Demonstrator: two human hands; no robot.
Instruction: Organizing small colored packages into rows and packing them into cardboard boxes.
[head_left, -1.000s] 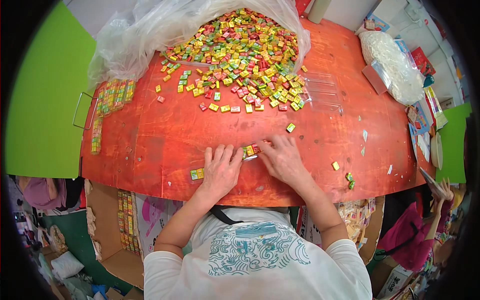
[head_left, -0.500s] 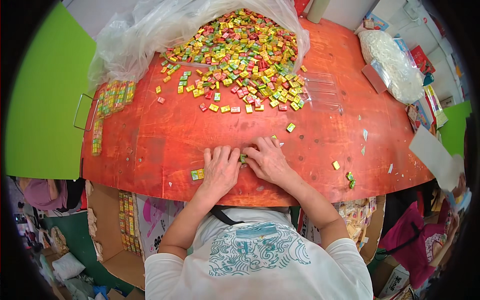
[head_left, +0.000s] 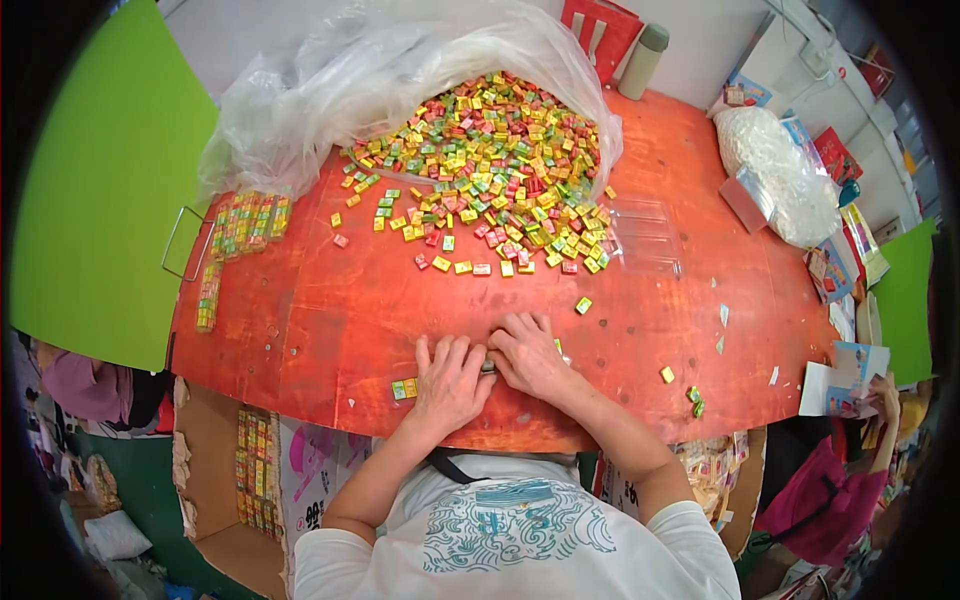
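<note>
My left hand [head_left: 452,385] rests on the near part of the red table, fingers curled and closed. Right beside it, my right hand [head_left: 535,358] is bent inward, and the fingertips of both meet at a small wrapped block [head_left: 488,366], mostly hidden by them. A pair of yellow and green blocks [head_left: 404,389] lies left of my left hand. Another small block [head_left: 557,345] shows partly behind my right fingers. Farther off, a large heap of red, yellow and green wrapped blocks [head_left: 500,150] spills from a clear plastic bag [head_left: 290,110].
Bundled rows of blocks [head_left: 248,220] lie at the left. A clear plastic tray [head_left: 648,240] sits right of the heap. Loose blocks [head_left: 667,375] lie at the right. Behind stands a flask [head_left: 643,62]. Another person's hand [head_left: 884,398] holds a printed card [head_left: 850,378] beyond the right edge.
The whole view has shifted, so the table appears lower and the flask's top shows. My hands stay together at the small block, fingers slightly moved. The other person's card has come down.
</note>
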